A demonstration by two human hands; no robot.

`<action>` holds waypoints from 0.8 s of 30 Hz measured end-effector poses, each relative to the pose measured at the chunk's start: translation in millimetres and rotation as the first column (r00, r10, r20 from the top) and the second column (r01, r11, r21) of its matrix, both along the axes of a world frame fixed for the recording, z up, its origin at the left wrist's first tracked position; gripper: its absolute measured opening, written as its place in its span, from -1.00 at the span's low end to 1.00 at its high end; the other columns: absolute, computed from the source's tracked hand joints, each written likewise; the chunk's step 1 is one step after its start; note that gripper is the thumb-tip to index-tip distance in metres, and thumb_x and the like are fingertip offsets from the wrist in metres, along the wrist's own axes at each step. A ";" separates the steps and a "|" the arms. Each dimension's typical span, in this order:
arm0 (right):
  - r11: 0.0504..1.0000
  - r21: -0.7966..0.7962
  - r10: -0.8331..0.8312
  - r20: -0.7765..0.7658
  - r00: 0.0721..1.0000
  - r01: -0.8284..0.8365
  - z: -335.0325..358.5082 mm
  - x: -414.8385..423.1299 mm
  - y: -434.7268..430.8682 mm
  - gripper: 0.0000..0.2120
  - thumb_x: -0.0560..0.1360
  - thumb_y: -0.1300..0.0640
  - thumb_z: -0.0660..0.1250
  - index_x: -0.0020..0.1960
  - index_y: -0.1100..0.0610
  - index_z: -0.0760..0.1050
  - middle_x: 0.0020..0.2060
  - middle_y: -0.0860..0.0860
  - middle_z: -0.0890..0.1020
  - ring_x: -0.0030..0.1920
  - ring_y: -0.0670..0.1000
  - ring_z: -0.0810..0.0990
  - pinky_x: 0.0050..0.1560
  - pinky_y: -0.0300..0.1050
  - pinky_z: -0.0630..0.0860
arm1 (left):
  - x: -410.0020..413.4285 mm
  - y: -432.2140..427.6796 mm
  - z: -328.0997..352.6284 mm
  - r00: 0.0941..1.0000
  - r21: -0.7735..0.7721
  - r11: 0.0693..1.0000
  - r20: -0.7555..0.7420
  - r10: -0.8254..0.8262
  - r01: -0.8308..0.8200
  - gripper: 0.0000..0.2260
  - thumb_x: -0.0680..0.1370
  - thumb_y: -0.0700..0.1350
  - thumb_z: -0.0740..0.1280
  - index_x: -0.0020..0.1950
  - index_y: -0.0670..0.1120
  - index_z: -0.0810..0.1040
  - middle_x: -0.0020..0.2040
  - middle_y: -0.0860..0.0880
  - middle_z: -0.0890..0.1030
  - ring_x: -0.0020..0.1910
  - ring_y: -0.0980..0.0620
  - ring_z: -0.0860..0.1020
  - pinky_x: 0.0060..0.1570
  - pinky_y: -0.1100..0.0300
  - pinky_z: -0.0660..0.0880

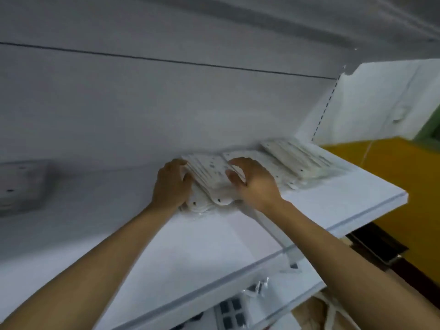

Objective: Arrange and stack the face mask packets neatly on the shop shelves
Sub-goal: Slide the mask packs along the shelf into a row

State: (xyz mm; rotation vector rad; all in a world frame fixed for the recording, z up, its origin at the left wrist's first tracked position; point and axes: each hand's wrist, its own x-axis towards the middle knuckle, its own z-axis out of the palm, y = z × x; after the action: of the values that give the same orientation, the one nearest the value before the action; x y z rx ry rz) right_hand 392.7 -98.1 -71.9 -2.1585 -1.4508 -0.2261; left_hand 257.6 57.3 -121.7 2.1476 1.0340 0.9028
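A fanned stack of white face mask packets (pixel 209 172) lies on the white shop shelf (pixel 345 189), against the back wall. My left hand (pixel 172 184) grips the stack's left side, fingers curled over its edge. On the stack's right side, my right hand (pixel 252 182) holds it with the thumb on top. A second stack of packets (pixel 295 158) lies further right on the same shelf, apart from both hands. The frame is blurred, so the packets' print is unreadable.
The shelf's front edge (pixel 262 258) runs diagonally toward the lower left. A lower shelf holds white and dark boxed goods (pixel 233 313). A slotted upright (pixel 326 106) stands at the shelf's right end, before a yellow wall (pixel 404 167). A grey fitting (pixel 21 186) is at left.
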 end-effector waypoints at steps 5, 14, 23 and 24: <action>0.994 0.043 0.107 -0.261 0.959 -0.099 -8.4 3.7 58.5 -0.47 0.57 -0.11 0.26 0.46 0.07 0.31 0.42 0.02 0.40 0.42 0.02 0.34 0.37 -0.16 0.21 | -2.9 2.1 -7.3 0.997 0.026 0.999 -0.070 -0.029 0.031 -0.65 0.52 -0.08 0.32 0.30 -0.08 0.48 0.27 -0.11 0.52 0.28 -0.16 0.44 0.22 -0.06 0.41; 0.981 -0.023 0.160 -0.465 0.871 -0.193 -38.4 23.7 74.4 -0.41 0.49 -0.05 0.39 0.45 0.08 0.32 0.36 -0.02 0.45 0.35 -0.01 0.42 0.30 -0.20 0.30 | -4.6 -13.9 9.2 0.959 -0.014 0.998 -0.278 -0.062 0.061 0.09 0.11 0.59 0.08 0.53 0.05 0.18 0.55 0.01 0.17 0.51 -0.01 0.15 0.43 0.04 0.15; 0.951 0.308 0.247 -0.719 0.650 -0.020 -33.3 29.0 75.0 -0.82 0.51 0.08 0.37 0.09 0.08 0.60 -0.07 -0.02 0.67 -0.01 -0.03 0.62 0.09 -0.07 0.53 | -5.4 -5.2 5.9 0.960 -0.025 0.995 -0.259 -0.104 0.101 0.22 -0.04 0.55 0.20 0.54 0.04 0.10 0.55 0.07 0.09 0.52 0.06 0.08 0.46 0.08 0.10; 0.951 0.309 0.244 -0.721 0.649 -0.015 -34.0 29.1 75.1 -0.82 0.51 0.08 0.37 0.09 0.08 0.60 -0.07 -0.02 0.67 -0.01 -0.02 0.62 0.10 -0.06 0.54 | -6.5 -4.4 6.1 0.964 -0.028 0.994 -0.239 -0.114 0.110 0.19 -0.05 0.53 0.23 0.50 0.02 0.18 0.51 0.08 0.15 0.49 0.06 0.12 0.42 0.12 0.14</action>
State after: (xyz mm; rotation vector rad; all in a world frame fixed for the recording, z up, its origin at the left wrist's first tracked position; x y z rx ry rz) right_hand 421.9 -23.0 -105.9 -1.5824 -0.9819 0.4662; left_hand 251.1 52.9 -115.6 2.3189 1.0170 0.5899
